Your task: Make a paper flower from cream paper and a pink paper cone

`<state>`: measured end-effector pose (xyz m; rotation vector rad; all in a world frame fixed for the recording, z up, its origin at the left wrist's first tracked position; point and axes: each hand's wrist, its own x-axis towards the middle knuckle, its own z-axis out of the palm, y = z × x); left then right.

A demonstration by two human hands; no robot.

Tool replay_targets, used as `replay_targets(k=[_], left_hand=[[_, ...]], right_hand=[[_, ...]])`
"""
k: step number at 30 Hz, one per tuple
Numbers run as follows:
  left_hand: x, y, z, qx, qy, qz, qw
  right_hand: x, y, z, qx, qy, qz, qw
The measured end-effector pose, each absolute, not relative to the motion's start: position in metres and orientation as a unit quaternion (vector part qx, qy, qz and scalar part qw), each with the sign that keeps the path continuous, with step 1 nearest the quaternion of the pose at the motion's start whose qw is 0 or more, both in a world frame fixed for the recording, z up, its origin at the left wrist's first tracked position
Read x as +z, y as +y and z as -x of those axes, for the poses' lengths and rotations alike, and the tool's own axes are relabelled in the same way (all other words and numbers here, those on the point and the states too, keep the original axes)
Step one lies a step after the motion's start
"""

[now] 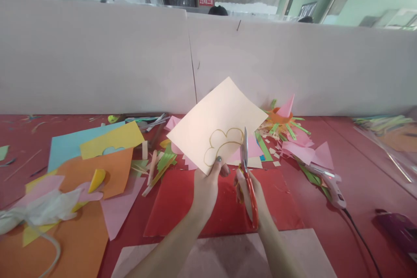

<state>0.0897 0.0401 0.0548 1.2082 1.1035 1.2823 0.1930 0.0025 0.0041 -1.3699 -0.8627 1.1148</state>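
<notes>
A cream sheet of paper (215, 104) is held up over the table, its lower corner pinched by my left hand (208, 184). On it a scalloped, cloud-like outline (224, 139) is drawn in a gold-brown line. Red-handled scissors (246, 169) are in my right hand (249, 189), with fingers through the handles. Their blades point upward at the right end of the drawn outline, against the paper's lower right edge. Beneath both hands lies a red sheet (182, 208) on the table.
Coloured papers in orange (112, 173), yellow and blue lie at the left, near a crumpled white plastic bag (48, 208). Paper scraps spread behind the hands. At right are an orange-green paper piece (282, 115), a corded glue gun (332, 186) and a purple object (395, 230). A white partition (97, 56) stands behind.
</notes>
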Motion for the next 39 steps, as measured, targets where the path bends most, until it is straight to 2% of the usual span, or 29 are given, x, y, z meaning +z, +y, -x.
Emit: replay_targets(k=[17,39], left_hand=[[0.0555,0.0420,-0.0883,0.529,0.453,-0.535,0.477],[0.0535,0.0427,-0.0888,0.533,0.453,-0.551,0.456]], right_hand=[[0.0047,0.0027,-0.1947,0.444,-0.380,0.587,0.560],[-0.0001,0.0061,-0.1938,0.472,-0.356,0.579,0.560]])
